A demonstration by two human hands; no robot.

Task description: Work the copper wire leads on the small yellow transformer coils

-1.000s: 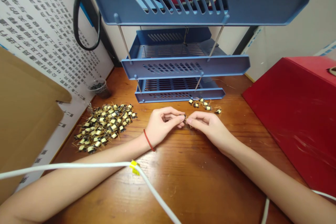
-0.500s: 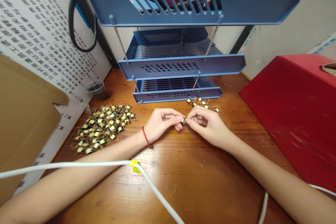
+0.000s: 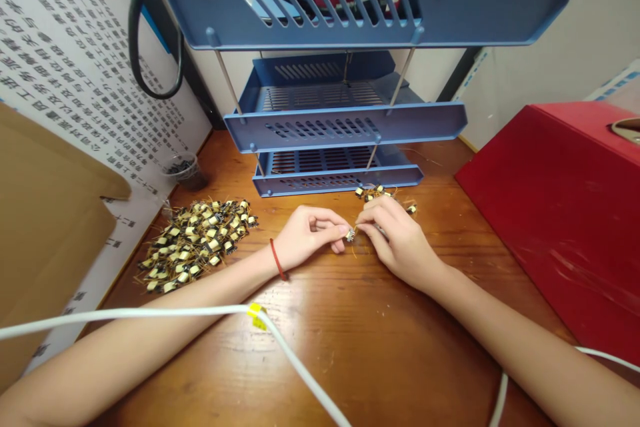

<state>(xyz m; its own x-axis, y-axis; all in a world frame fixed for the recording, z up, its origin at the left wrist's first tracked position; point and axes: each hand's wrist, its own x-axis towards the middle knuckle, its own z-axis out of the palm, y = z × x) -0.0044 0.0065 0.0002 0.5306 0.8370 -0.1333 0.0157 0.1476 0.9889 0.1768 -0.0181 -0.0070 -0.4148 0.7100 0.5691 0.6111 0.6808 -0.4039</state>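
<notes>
Between the thumb and index finger of my left hand (image 3: pixel 320 230) is a small transformer (image 3: pixel 350 235), with a yellow-taped body, metal pins and thin copper-coloured leads. My right hand (image 3: pixel 393 230) is closed in a pinch just to its right, on one of the thin wire leads (image 3: pixel 357 229). Another lead hangs down below the part. A large pile of similar transformers (image 3: pixel 195 240) lies left of my left wrist. A smaller group of them (image 3: pixel 375 192) sits behind my right hand, which partly hides it.
A blue tiered tray rack (image 3: pixel 340 177) stands at the back. A clear cup of dark bits (image 3: pixel 185 170) is at the back left, and a red box (image 3: pixel 550 213) at the right. Across the front runs a white cable (image 3: pixel 175 312) with a yellow tag. Cardboard (image 3: pixel 50 233) stands at left.
My right hand has drawn slightly apart from the transformer and turned, its fingers now on a lead. The transformer has tilted a little in my left hand, showing its pins.
</notes>
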